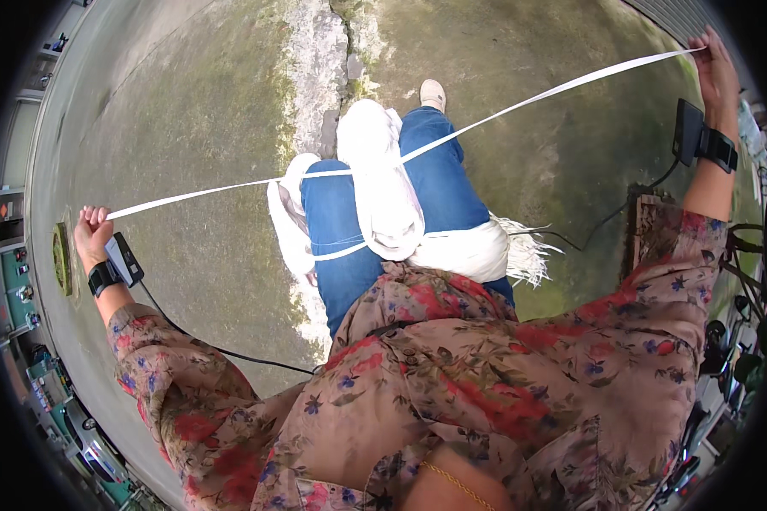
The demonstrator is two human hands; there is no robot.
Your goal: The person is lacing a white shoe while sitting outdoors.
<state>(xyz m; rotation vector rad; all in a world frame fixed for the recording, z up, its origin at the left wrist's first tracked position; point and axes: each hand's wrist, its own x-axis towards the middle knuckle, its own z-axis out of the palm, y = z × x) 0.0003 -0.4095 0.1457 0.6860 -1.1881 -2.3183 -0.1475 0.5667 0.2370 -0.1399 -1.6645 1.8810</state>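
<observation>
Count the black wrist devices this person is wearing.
2. One black device sits on the left wrist, beside the left hand holding the white strap. The other is on the right wrist, below the right hand.

A: The white strip (400, 157) looks like flat, matt woven cloth, and the bundle (383, 200) on the lap is the same soft fabric.

B: Agreed. Denim jeans (439, 179), a floral cloth sleeve (170, 375), rough mossy concrete floor (187, 128).

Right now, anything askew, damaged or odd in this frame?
Nothing damaged. Left hand and right hand hold a white strip stretched taut across the lap, over a white bundle. Only oddity: the bundle's frayed fringe splays loose beside the right leg.
</observation>
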